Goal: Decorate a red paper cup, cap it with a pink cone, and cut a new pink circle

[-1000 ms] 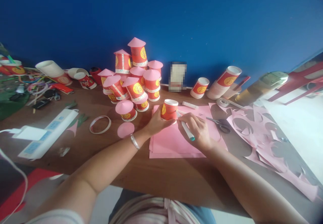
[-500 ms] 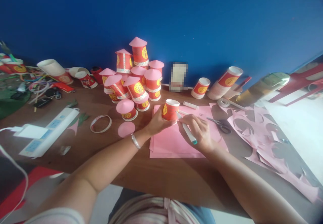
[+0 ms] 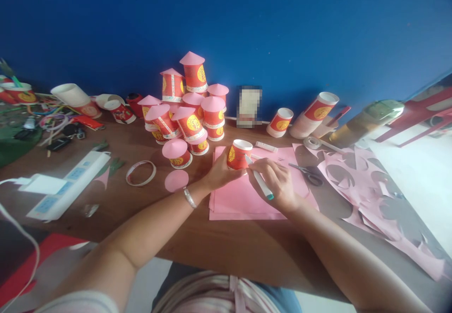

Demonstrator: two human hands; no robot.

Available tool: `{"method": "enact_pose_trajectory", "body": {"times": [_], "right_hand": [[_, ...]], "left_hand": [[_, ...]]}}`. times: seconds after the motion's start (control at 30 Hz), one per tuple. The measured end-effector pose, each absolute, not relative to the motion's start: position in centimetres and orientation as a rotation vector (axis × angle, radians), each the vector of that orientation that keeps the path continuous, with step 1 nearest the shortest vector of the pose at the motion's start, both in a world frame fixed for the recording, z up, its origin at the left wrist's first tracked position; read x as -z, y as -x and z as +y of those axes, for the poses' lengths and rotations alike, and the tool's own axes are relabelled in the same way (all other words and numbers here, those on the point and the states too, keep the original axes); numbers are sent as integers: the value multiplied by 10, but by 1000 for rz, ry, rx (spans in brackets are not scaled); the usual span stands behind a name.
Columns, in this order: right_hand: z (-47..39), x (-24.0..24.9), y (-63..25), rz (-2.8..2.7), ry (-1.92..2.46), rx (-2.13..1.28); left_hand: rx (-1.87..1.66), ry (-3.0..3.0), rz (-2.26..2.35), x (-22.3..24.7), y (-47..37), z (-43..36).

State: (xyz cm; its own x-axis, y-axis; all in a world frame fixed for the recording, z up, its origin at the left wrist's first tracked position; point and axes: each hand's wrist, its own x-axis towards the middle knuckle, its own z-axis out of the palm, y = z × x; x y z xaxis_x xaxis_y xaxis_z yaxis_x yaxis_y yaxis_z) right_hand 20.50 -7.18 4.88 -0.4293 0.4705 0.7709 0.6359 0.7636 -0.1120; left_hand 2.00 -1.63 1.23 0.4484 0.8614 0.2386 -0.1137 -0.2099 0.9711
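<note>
A red paper cup [image 3: 240, 155] with a white rim and yellow pattern is held by my left hand [image 3: 223, 173], fingers round its left side and base. Its open rim faces up, over a stack of pink paper [image 3: 240, 200]. Pinched in my right hand [image 3: 277, 179] is a white marker [image 3: 260, 181] with a green end, its tip at the cup's right side. The marker's white cap [image 3: 266, 147] lies on the paper's back edge. To the left stand several stacked red cups with pink cone tops [image 3: 190, 122].
Scissors [image 3: 309, 174] and cut pink paper scraps [image 3: 367, 195] lie to the right. Behind are a single cup [image 3: 280, 122], a leaning cup stack [image 3: 314, 115] and a bottle [image 3: 367, 122]. Leftward are a tape roll [image 3: 141, 173], a pink disc [image 3: 176, 180] and a power strip [image 3: 70, 186].
Almost nothing differs. The marker and right hand have shifted very slightly against the cup, which is still held in the left hand.
</note>
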Motion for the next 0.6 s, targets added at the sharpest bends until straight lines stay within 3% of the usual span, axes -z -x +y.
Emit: {"method": "enact_pose_trajectory", "body": {"times": [0.6], "right_hand": [[-73,-42,-201,-2136,792,242]], "left_hand": [[-1055,-1525,689,-3,-17,-11]]}}
